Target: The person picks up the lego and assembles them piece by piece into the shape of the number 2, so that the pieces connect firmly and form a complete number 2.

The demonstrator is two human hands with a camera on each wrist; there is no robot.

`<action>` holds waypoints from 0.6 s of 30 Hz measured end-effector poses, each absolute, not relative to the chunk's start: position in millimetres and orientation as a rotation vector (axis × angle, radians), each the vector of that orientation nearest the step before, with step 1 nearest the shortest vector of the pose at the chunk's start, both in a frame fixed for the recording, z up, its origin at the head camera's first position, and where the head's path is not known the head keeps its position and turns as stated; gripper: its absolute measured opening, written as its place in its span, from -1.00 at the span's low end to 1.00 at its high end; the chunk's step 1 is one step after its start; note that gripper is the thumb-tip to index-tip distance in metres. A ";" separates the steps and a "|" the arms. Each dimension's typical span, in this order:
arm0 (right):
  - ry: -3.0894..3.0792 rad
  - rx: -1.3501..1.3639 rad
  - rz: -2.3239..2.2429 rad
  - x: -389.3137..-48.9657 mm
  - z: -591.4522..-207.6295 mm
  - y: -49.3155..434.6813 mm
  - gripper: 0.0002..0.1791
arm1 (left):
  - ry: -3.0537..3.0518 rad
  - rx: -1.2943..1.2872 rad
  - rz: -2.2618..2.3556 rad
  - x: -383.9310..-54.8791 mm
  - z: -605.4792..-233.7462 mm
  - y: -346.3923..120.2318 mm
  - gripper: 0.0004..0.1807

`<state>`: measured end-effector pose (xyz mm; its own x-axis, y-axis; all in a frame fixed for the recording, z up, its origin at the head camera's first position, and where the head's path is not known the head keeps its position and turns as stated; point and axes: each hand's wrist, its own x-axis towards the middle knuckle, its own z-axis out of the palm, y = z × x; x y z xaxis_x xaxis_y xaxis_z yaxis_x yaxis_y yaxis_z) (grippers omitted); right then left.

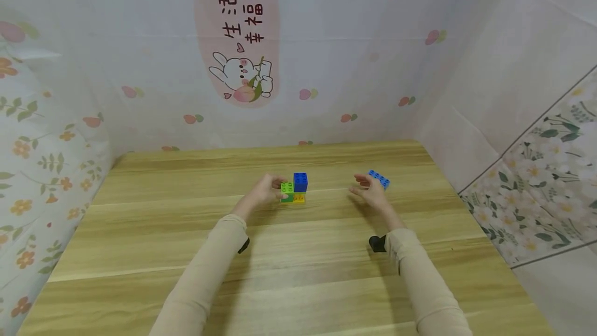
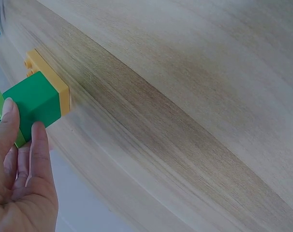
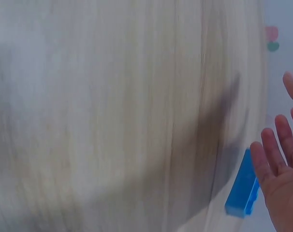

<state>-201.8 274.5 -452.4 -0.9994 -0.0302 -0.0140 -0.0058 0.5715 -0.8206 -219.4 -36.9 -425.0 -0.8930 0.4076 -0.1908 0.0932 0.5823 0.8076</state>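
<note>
Near the middle of the table, my left hand (image 1: 263, 191) grips a small stack of toy building bricks, thumb on one side and fingers on the other. A light green brick (image 1: 286, 186) sits over a darker green brick (image 2: 37, 99). Beside them a dark blue brick (image 1: 300, 180) rises behind a yellow brick (image 1: 299, 198), whose studs partly show; the left wrist view has the yellow brick joined to the green one. To the right, my right hand (image 1: 371, 192) is held above the table with fingers extended and nothing in it. Just beyond it lies a long light blue brick (image 1: 383, 180), partly hidden by the fingers.
The wooden table (image 1: 298, 279) reaches back to a printed cloth (image 1: 326, 87) hung behind it. More patterned cloth hangs at the left (image 1: 42, 159) and right. A black wrist device (image 1: 378, 243) shows at the right sleeve.
</note>
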 end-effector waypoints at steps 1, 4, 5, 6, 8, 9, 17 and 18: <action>2.771 -0.019 -1.440 -202.2 -453.1 277.1 -0.44 | 2.461 0.406 1.225 -219.3 -425.1 -37.1 -0.51; 2.787 0.011 -1.451 -203.7 -454.3 284.4 -0.44 | 2.459 0.390 1.236 -218.8 -425.6 -37.5 -0.50; 2.786 0.021 -1.450 -203.9 -454.0 286.8 -0.43 | 2.458 0.390 1.241 -218.7 -425.9 -37.5 -0.50; 2.783 0.033 -1.446 -204.0 -453.5 289.1 -0.42 | 2.458 0.388 1.245 -218.7 -426.1 -37.5 -0.51; 2.771 0.063 -1.437 -204.4 -452.2 293.8 -0.40 | 2.463 0.387 1.247 -218.7 -426.6 -37.5 -0.51; 2.758 0.077 -1.439 -204.4 -451.4 296.0 -0.40 | 2.464 0.385 1.250 -218.8 -426.6 -37.3 -0.51; 2.845 0.153 -1.430 -209.6 -451.6 313.5 -0.41 | 2.460 0.378 1.258 -219.0 -427.3 -37.4 -0.52; 2.865 0.164 -1.435 -210.1 -452.1 315.9 -0.43 | 2.462 0.382 1.257 -218.8 -427.5 -37.4 -0.52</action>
